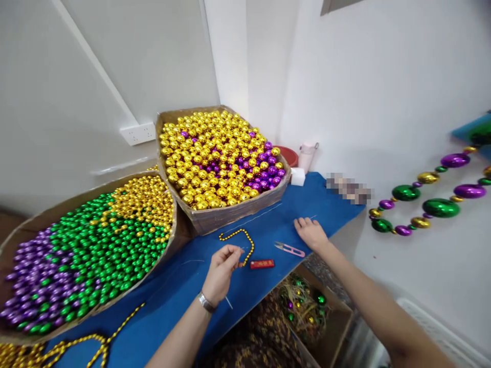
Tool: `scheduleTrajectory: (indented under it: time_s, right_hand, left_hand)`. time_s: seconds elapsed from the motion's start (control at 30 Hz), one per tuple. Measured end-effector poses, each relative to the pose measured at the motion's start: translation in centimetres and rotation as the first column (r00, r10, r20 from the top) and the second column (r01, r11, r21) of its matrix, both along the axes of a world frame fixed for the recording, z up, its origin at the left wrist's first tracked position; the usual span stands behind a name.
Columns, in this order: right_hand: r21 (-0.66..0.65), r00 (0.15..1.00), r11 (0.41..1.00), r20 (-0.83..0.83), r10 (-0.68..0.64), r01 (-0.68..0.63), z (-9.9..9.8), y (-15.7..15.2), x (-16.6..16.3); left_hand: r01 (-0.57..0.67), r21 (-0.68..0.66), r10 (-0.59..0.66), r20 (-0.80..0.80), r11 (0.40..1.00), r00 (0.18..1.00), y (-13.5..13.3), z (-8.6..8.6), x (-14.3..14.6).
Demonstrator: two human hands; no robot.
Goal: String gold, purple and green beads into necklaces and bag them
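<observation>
My left hand (222, 268), with a wristwatch (207, 302), is closed in a pinch above the blue table. One end of a short strand of gold beads (251, 243) runs in behind its fingers, and a thin pale thread shows at the fingertips. Below the palm a slim white stick (229, 302) pokes out. My right hand (311, 234) rests on the table with curled fingers; a fine line shows just past them, but what they hold is hidden. Between the hands lie pink thread snips (290, 249) and a small red packet (262, 264).
A box (238, 212) of gold and purple balls stands at the back. Left of it, another box (174, 230) holds purple, green and gold beads. Gold bead strands (95, 340) lie front left. A beaded garland (441, 208) hangs at right. Below the table sits an open carton (341, 327).
</observation>
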State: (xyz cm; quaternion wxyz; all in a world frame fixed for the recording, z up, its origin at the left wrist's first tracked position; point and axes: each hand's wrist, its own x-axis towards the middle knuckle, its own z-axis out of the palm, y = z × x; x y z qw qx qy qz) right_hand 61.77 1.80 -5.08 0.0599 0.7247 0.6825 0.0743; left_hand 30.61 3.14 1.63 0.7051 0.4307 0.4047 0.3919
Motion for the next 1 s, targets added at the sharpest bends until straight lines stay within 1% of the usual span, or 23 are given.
scheduleTrajectory:
  time_s: [0.13,0.23,0.33,0.43,0.47,0.5,0.53,0.57,0.6,0.63,0.7,0.83,1.0]
  right_hand:
    - [-0.021,0.996,0.997,0.039,0.077,-0.076,1.0,1.1,1.0]
    - [0.011,0.992,0.992,0.017,0.125,-0.126,2.1,1.3,-0.2]
    - [0.077,0.984,0.983,-0.059,0.169,-0.165,3.5,0.1,-3.5]
    - [0.148,0.946,0.959,-0.186,0.265,-0.24,5.1,-2.5,-8.6]
    - [0.188,0.913,0.942,-0.253,0.32,-0.278,5.6,-3.5,-10.3]
    - [0.287,0.826,0.912,-0.404,0.393,-0.294,6.1,-4.4,-11.8]
    - [0.363,0.734,0.885,-0.508,0.451,-0.292,6.6,-5.2,-13.1]
    - [0.416,0.657,0.867,-0.577,0.485,-0.274,7.0,-5.9,-14.2]
    - [0.455,0.598,0.854,-0.621,0.507,-0.251,7.3,-6.3,-15.0]
    - [0.472,0.576,0.85,-0.636,0.513,-0.236,7.5,-6.6,-15.6]
    - [0.483,0.583,0.849,-0.635,0.507,-0.212,7.7,-6.8,-16.2]
    - [0.485,0.604,0.855,-0.63,0.488,-0.185,7.7,-6.6,-16.4]
    - [0.491,0.608,0.849,-0.619,0.498,-0.195,7.6,-6.6,-16.6]
  left_hand:
    - [-0.015,-0.036,0.017,0.041,0.999,0.999,-0.6,0.2,0.1]
    - [-0.027,-0.059,0.03,0.06,0.998,0.998,-1.1,0.3,0.0]
    - [-0.063,-0.065,0.066,0.051,0.996,0.996,-1.5,0.4,-0.3]
    - [-0.117,-0.031,0.117,0.012,0.993,0.993,-2.0,0.3,-0.5]
    - [-0.129,-0.01,0.129,-0.003,0.992,0.992,-2.1,0.2,-0.6]
    - [-0.137,0.014,0.137,-0.019,0.99,0.99,-2.3,0.2,-0.7]
    - [-0.142,0.039,0.143,-0.035,0.989,0.989,-2.4,0.1,-0.8]
    - [-0.146,0.064,0.149,-0.051,0.987,0.988,-2.5,0.1,-0.9]
    - [-0.149,0.09,0.155,-0.067,0.985,0.986,-2.7,0.0,-0.9]
    - [-0.149,0.116,0.159,-0.081,0.982,0.984,-2.8,0.0,-1.0]
    - [-0.142,0.171,0.162,-0.104,0.975,0.981,-3.0,0.0,-1.1]
    - [-0.113,0.268,0.154,-0.137,0.957,0.979,-3.2,0.0,-1.2]
    - [-0.107,0.29,0.156,-0.149,0.951,0.976,-3.2,-0.2,-1.3]
